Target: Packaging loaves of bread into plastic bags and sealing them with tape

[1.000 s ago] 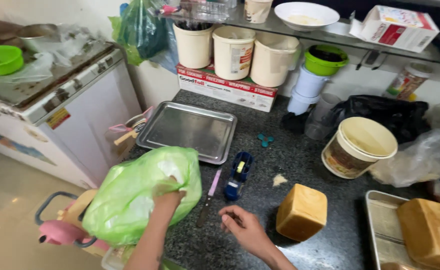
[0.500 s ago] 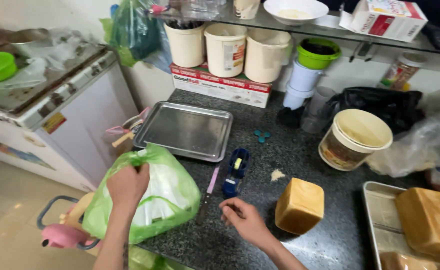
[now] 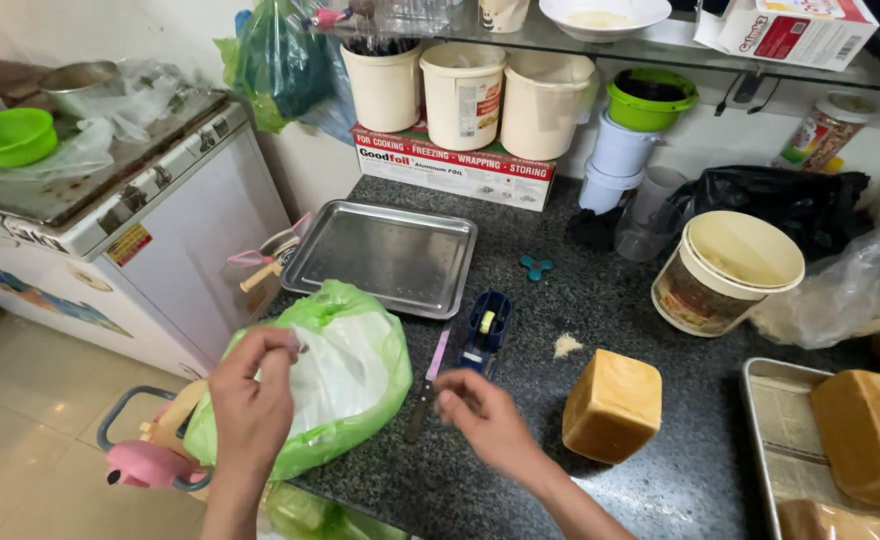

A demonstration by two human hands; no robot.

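While the left hand [image 3: 252,395] pinches the crumpled, bulging green plastic bag [image 3: 335,385], the right hand [image 3: 485,420] hovers half-curled, empty.

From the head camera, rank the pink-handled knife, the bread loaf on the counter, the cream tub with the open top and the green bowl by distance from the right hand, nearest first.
1. Pink-handled knife, just left of the right hand.
2. Bread loaf, to its right on the counter.
3. Cream tub, farther back and right.
4. Green bowl, far left on the white appliance.
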